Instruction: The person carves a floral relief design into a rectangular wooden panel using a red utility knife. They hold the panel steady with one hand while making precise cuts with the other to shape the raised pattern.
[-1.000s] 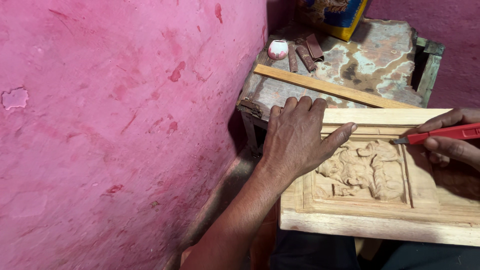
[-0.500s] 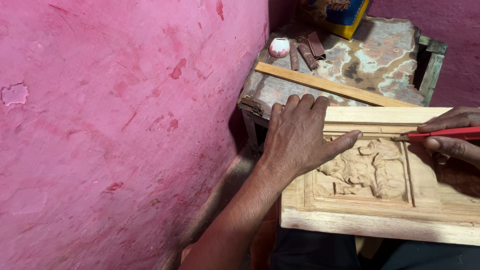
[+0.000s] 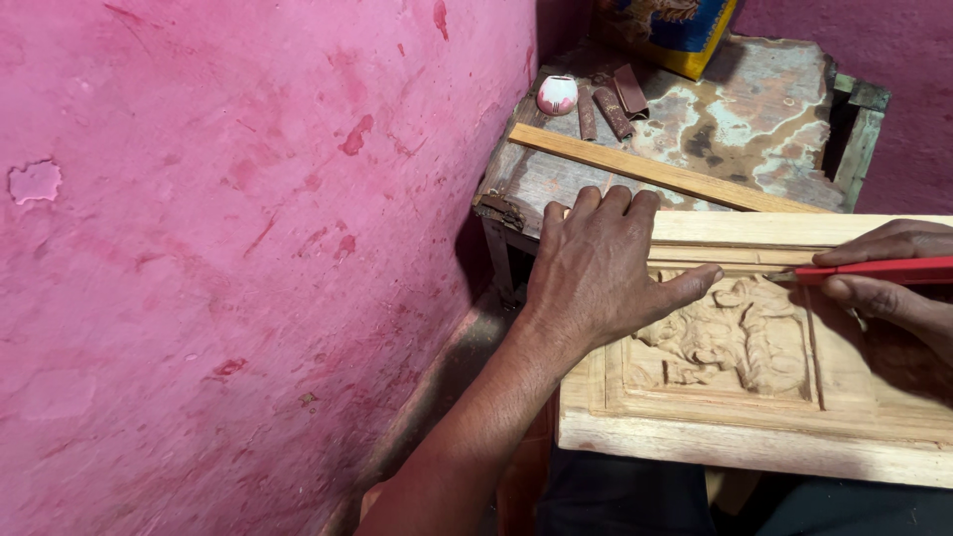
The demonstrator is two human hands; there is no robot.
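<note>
- Pink wall (image 3: 228, 248) fills the left.
- Left hand (image 3: 596, 273) lies flat, fingers spread, pressing the carved wooden panel (image 3: 754, 397), which rests across the person's lap.
- Right hand (image 3: 888, 288) pinches a red-handled tool (image 3: 874, 270) over the relief carving (image 3: 730, 337).

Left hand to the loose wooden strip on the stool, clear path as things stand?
Probably yes. The left hand lies flat on the carved panel, and the wooden strip lies just beyond its fingertips on the worn stool. Nothing stands between them.
</note>
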